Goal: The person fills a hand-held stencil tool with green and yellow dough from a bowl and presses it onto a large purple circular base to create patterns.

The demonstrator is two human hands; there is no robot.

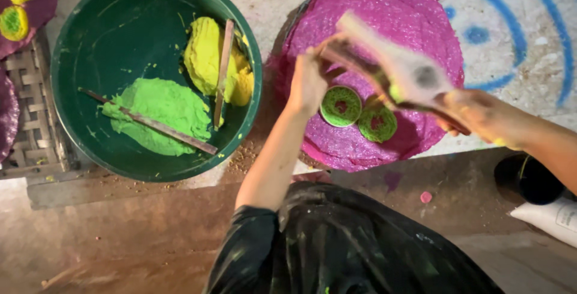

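Pink disc stack (415, 23), at twelve o'clock from the person, bearing two green rings with pink centres (341, 106) and (377, 124) near its six o'clock edge; the rest of the top disc is bare. Left hand (309, 77): fingers closed on one end of a blurred flat tool (393, 68). Right hand (475, 113): grips the other end; exact finger set I cannot tell. Green basin (63, 89) at ten o'clock: heaps of green paste (159, 110) and yellow paste (207, 53), plentiful, with two sticks. Woven mat (27, 113) at nine o'clock.
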